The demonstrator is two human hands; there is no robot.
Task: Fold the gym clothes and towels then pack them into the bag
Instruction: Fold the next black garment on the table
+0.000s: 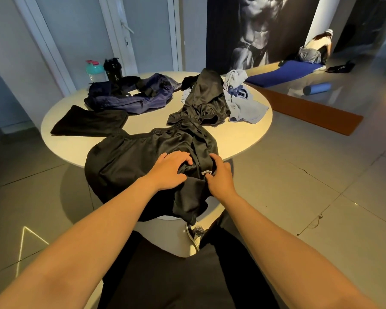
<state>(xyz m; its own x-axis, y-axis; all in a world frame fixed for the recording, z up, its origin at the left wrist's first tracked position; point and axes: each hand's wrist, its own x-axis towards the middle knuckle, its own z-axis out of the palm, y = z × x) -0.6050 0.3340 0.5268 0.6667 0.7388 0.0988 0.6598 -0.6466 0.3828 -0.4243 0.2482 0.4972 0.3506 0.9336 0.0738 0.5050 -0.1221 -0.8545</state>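
Smoothing the black shorts (143, 157) looks like the step in hand, before the first fold.

Left hand (172, 169): palm down on the middle of the cloth, fingertips bent into it. Can't tell if it actually holds a fold.
Right hand (220, 175): thumb and curled fingers pinch bunched cloth just beside the small white logo.

To do it well, I'd say:
- pin with the left hand and pull the bunched right leg out flat with the right
- get both legs up on the surface (243, 139) first, since the near part hangs over the edge and will drag
- line up the leg hems, then fold side to side and bring the hem to the waistband

Orientation: the waistband points away from the person and the leg openings point toward them. The waist-to-hem axis runs near-far, leaning slightly right. As spread, the left-right width looks like the longer span.

Location: near edge of the round surface, directly in front of the person.

Farther out:
- a folded black piece (87, 121) at left
- a second black garment (206, 97)
- a light blue towel (245, 105)
- what looks like the navy bag (132, 100) at the far left, well apart from the shorts
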